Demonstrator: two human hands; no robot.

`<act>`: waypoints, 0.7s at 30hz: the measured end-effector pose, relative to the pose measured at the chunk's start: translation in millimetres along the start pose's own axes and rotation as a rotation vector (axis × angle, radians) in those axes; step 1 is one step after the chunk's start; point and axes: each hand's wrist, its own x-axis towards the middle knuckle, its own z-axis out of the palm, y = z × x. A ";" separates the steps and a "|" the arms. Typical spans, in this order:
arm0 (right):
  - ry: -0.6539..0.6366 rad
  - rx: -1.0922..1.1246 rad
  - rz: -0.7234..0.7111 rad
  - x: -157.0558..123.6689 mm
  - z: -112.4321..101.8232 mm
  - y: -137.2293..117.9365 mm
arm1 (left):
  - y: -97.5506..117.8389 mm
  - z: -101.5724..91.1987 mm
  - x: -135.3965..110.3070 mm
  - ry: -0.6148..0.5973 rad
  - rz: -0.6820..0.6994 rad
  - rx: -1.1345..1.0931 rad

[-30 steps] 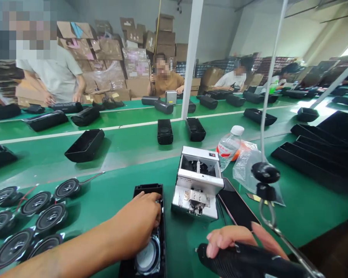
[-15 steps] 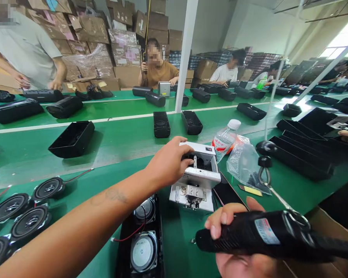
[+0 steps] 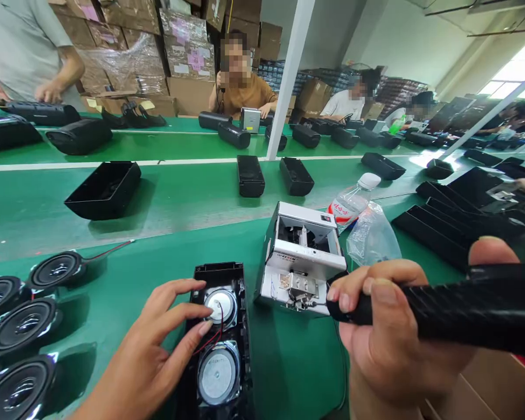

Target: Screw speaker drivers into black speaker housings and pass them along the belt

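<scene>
My right hand (image 3: 389,326) is wrapped round a black electric screwdriver (image 3: 464,309), its nose at the front of a white screw feeder (image 3: 306,251). Whether the bit touches the feeder's pick-up point is hidden. My left hand (image 3: 166,332) reaches over the left edge of a black speaker housing (image 3: 219,269), fingers apart. Its fingertips are at the upper speaker driver (image 3: 221,306), seemingly touching it. A second speaker driver (image 3: 219,373) sits below, magnet side up. A thin red and black wire (image 3: 207,344) runs between them.
Loose speaker drivers (image 3: 24,326) lie at the left. A water bottle (image 3: 354,201) and plastic bag (image 3: 371,236) stand behind the feeder. Black housings (image 3: 109,189) rest on the green belt (image 3: 188,192); more are piled at the right. Co-workers sit and stand across the line.
My left hand has left the screw feeder and come down to the speaker housing. My right hand has raised the screwdriver, bringing its nose to the feeder's front. The view has shifted slightly.
</scene>
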 end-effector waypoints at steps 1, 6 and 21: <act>-0.003 0.008 -0.001 3.8 2.5 2.7 | -0.8 2.9 -4.9 -0.012 0.003 -0.008; -0.059 0.052 0.080 6.0 6.0 15.1 | 2.4 12.9 -13.1 0.017 -0.094 -0.089; -0.200 -0.032 0.181 -15.3 5.4 13.0 | -6.2 -2.4 77.1 -0.005 0.074 0.138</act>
